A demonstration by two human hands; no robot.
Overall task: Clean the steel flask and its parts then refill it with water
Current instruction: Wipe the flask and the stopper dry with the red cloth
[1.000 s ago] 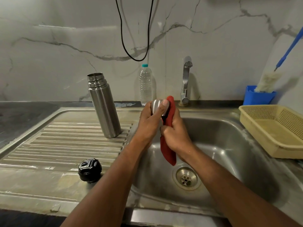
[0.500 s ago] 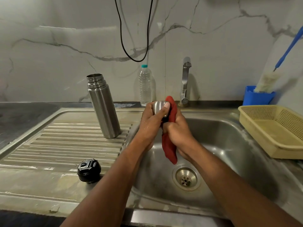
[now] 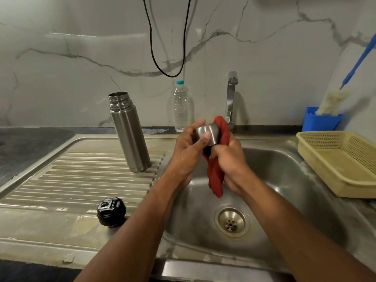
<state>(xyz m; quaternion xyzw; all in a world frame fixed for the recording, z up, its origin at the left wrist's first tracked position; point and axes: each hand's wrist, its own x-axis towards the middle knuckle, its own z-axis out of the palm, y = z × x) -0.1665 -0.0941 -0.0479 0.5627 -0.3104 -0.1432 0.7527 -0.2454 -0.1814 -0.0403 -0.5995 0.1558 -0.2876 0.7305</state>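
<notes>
The steel cup (image 3: 207, 133), the flask's outer cap, is held up over the sink basin (image 3: 284, 180), in front of the tap (image 3: 231, 98) and a little lower than its spout. The left hand (image 3: 188, 151) grasps it from the left, thumb lying across its side and fingers curled round the far side, so the cup lies roughly on its side with its closed end up and left and its mouth down and right. The right hand (image 3: 227, 157) faces that mouth and clutches a red cloth (image 3: 216, 169), which bunches above the cup's right edge and hangs down below both hands toward the drain (image 3: 231, 221). Whether the right hand's fingers reach inside the cup is hidden by the cloth. The two hands touch, so any wiping stroke is short, and I judge it turns on rotating the cup against the cloth.

Left of the sink basin, on the ribbed steel drainboard (image 3: 81, 176), the flask body (image 3: 129, 131) stands upright and uncapped, open neck up, well apart from the hands and nearer the left one. The black stopper (image 3: 111, 212) sits on the drainboard's flat front part, nearer the camera than the flask body. I judge the cup is the part now being cleaned, with refilling yet to come.

Behind the sink basin a clear plastic bottle (image 3: 180, 106) stands against the marble wall. Right of the basin are a yellow basket (image 3: 345, 159) on the desk and, behind it, a blue holder (image 3: 321, 120) with a brush (image 3: 333, 101).
</notes>
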